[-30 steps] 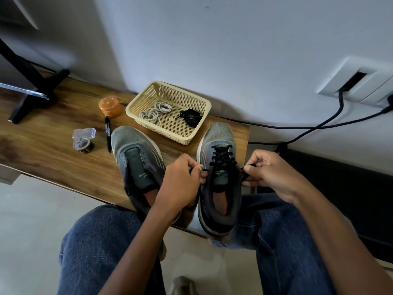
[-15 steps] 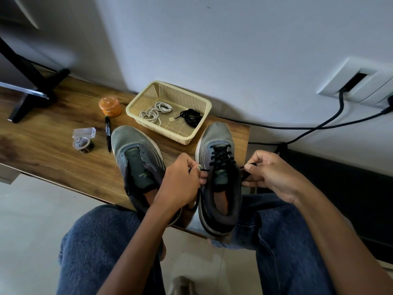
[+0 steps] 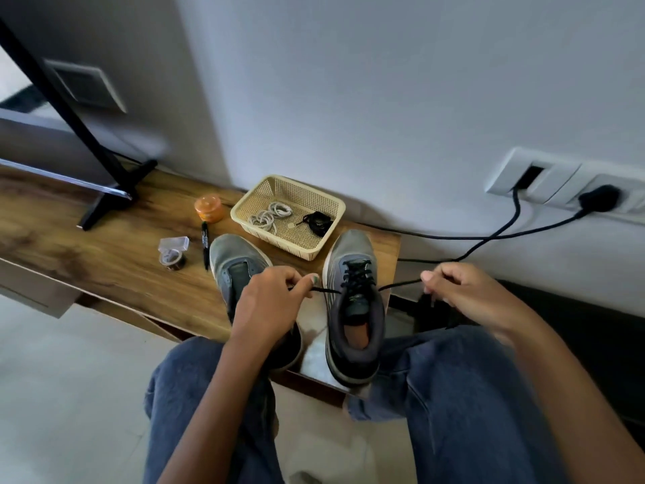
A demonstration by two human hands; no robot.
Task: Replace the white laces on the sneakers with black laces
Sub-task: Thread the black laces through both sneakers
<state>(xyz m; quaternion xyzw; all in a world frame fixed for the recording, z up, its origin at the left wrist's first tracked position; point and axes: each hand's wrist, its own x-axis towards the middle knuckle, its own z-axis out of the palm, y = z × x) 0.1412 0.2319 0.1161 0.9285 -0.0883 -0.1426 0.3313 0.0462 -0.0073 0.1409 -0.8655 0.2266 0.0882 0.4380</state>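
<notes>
Two grey sneakers stand on the wooden shelf point(image 3: 104, 260). The right sneaker point(image 3: 354, 305) carries a black lace point(image 3: 357, 277) threaded through its eyelets. My left hand point(image 3: 268, 309) pinches the lace's left end, and my right hand point(image 3: 467, 295) pinches its right end; both ends are stretched out sideways. The left sneaker point(image 3: 234, 263) has no lace and is partly hidden behind my left hand. A beige basket point(image 3: 324, 200) behind the shoes holds coiled white laces point(image 3: 270, 214) and a bundled black lace point(image 3: 317, 221).
An orange jar point(image 3: 208, 207), a black marker point(image 3: 205, 246) and a tape roll with a clear box point(image 3: 172, 253) lie left of the shoes. A black stand point(image 3: 104, 200) stands at far left. Black cables point(image 3: 488, 235) run from the wall sockets point(image 3: 565, 186) on the right.
Both hands have moved apart from the right sneaker, pulling the black lace ends taut out to each side. The camera view has tilted up and shifted.
</notes>
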